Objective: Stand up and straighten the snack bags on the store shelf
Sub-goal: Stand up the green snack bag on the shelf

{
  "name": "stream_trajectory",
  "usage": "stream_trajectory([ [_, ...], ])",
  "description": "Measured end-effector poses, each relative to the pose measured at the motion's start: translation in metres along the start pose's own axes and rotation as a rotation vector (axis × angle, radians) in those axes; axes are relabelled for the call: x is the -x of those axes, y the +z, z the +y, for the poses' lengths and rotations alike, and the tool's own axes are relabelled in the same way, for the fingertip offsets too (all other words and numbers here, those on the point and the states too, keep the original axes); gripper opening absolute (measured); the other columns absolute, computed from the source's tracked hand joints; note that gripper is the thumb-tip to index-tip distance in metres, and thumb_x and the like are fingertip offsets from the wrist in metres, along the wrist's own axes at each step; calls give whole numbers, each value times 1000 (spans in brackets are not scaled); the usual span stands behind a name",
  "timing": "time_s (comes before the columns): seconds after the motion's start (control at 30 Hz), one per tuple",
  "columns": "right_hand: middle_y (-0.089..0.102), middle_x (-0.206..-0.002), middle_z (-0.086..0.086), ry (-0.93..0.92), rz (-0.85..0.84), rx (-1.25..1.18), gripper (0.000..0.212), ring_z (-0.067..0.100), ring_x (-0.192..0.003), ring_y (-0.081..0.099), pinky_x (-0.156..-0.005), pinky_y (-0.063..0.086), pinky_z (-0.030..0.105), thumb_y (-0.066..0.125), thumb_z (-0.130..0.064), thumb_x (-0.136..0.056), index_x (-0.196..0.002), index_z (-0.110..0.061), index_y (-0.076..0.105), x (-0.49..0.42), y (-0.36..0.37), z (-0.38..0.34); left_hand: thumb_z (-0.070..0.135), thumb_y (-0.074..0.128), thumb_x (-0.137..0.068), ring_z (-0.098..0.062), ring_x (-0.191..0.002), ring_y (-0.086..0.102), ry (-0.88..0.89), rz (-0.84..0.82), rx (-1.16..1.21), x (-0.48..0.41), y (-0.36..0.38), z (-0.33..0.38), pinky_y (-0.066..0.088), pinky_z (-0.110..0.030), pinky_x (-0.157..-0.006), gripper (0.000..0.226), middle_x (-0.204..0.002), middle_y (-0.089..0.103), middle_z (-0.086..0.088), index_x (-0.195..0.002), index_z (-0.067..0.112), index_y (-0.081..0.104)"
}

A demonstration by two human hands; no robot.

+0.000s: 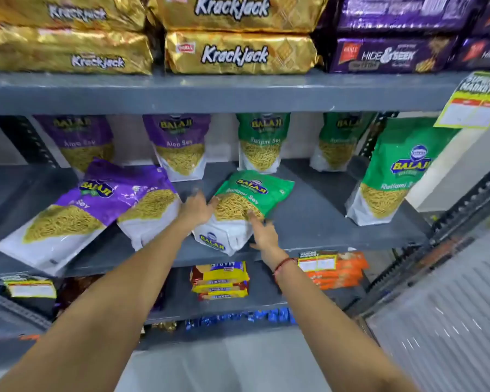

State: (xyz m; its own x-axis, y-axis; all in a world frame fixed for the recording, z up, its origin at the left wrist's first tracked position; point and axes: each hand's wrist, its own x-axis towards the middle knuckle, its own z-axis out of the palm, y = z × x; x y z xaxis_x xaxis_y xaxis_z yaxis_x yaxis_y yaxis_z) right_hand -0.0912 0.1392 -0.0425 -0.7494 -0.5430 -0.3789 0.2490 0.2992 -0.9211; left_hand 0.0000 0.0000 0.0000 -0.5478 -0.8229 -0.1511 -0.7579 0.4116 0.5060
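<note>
Up close in the head view, both bare arms stretch forward to the middle shelf (309, 222). The left hand (197, 207) rests spread against the left edge of a fallen green Balaji Ratlami Sev bag (244, 205); the right hand (263, 232), a red thread at its wrist, lies open with fingers touching the bag's right side. Neither hand grips it. That bag lies tilted back near the shelf's front edge. Two purple Balaji bags (96, 205) lie slumped to its left. Upright Aloo Sev bags (178, 145) and more Ratlami Sev stand behind. Above sit gold Krackjack packs (238, 53) and purple Hide & Seek packs (391, 56).
</note>
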Motion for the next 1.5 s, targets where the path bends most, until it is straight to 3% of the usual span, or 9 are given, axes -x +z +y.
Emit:
stream_trajectory([
  [0.2,52,-138,14,124,-34,-166,61,36,-124,51,-101,46,48,62,-44,-86,-135,-11,43,-12,9,2,38,34,-99,-36,-134,39,-175,-181,129,-16,7,7,33,-37,-109,57,-148,38,-23,-140,0,35],
  [0.27,53,-137,11,146,-62,-213,58,34,-123,52,-94,49,44,62,-42,-87,-134,-13,43,-13,8,-1,36,36,-98,-34,-133,41,-230,-155,224,-18,12,8,33,-37,-110,54,-147,40,-20,-139,1,39],
  [0.47,52,-140,10,74,-164,-160,47,31,-129,48,-108,39,51,52,-36,-95,-135,-14,43,-17,-6,1,30,52,-92,-31,-128,47,-344,-79,566,-13,20,4,36,-31,-103,52,-142,47,-16,-134,0,45],
  [0.6,58,-135,11,-97,-239,-232,32,25,-122,56,-103,45,40,52,-23,-96,-127,-13,51,-16,-25,-2,28,60,-88,-25,-116,55,-203,-123,836,12,12,-7,43,-30,-95,35,-119,60,-4,-119,12,60],
  [0.67,60,-133,12,-174,-269,-280,34,27,-122,57,-106,44,43,53,-19,-95,-128,-9,51,-17,-35,-2,23,65,-85,-17,-105,64,-73,-150,936,30,12,-9,49,-27,-87,22,-112,68,-1,-107,23,64],
  [0.8,61,-130,15,-289,-315,-296,32,29,-122,57,-106,44,44,53,-13,-94,-126,-5,53,-17,-46,2,12,67,-82,1,-85,70,95,-196,1041,53,22,-12,56,-16,-70,32,-91,75,19,-104,33,61],
  [0.93,67,-120,9,-346,-344,-242,27,26,-113,62,-101,49,40,55,-14,-93,-120,-10,58,-17,-50,-1,8,66,-81,-3,-89,70,110,-182,1098,58,29,-17,56,-22,-73,40,-99,73,13,-115,27,57],
  [1.23,74,-107,-6,-430,-370,-243,22,13,-103,68,-82,56,23,56,-12,-93,-112,-21,62,-34,-65,-19,-1,70,-76,-1,-91,69,155,-114,1123,41,34,1,55,-15,-70,46,-103,74,5,-113,23,56],
  [1.5,75,-103,-8,-477,-333,-193,26,11,-98,69,-82,57,26,52,-5,-94,-115,-18,58,-65,-119,-44,-13,70,-71,2,-81,70,190,-56,1140,19,66,65,54,-13,-67,53,-108,66,-9,-116,5,49],
])
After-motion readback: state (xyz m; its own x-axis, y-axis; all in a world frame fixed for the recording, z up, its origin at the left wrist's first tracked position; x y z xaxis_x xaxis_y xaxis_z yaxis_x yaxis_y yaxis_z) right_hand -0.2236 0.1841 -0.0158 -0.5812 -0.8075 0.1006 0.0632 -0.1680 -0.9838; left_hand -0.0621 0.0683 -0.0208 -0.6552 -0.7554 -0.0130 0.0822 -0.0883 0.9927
